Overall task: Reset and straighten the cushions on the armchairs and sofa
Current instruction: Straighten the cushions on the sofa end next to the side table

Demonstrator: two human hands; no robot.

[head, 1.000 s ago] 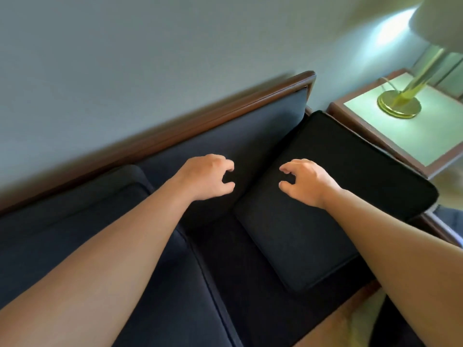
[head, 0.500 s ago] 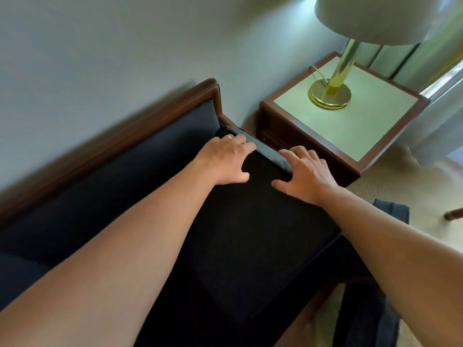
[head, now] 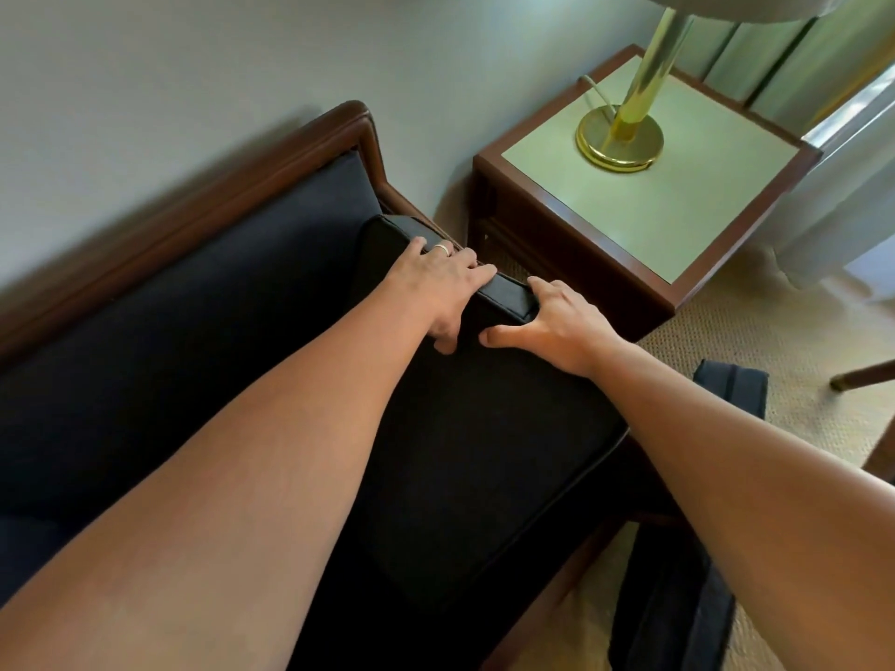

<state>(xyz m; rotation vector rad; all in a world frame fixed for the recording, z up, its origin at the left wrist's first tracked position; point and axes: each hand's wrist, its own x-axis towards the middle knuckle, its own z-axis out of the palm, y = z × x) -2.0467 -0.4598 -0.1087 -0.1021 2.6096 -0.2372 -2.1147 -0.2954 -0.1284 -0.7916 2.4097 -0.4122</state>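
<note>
A dark cushion [head: 484, 452] leans at the right end of the sofa [head: 193, 307], over the armrest side. My left hand [head: 443, 288] grips its top edge, fingers over the far side and thumb on the near face. My right hand [head: 552, 322] grips the same edge just to the right, fingers curled over the rim, thumb stretched across the front. The sofa has dark upholstery and a brown wooden frame [head: 271, 157] against the wall.
A wooden side table [head: 644, 210] with a pale top stands right of the sofa, carrying a brass lamp [head: 622, 133]. Another dark cushion [head: 678, 573] lies on the carpet at lower right. A chair leg [head: 862, 375] shows at the right edge. Curtains hang behind the table.
Both hands went from hovering above the cushion to its top edge and closed round it. The view swung right toward the side table.
</note>
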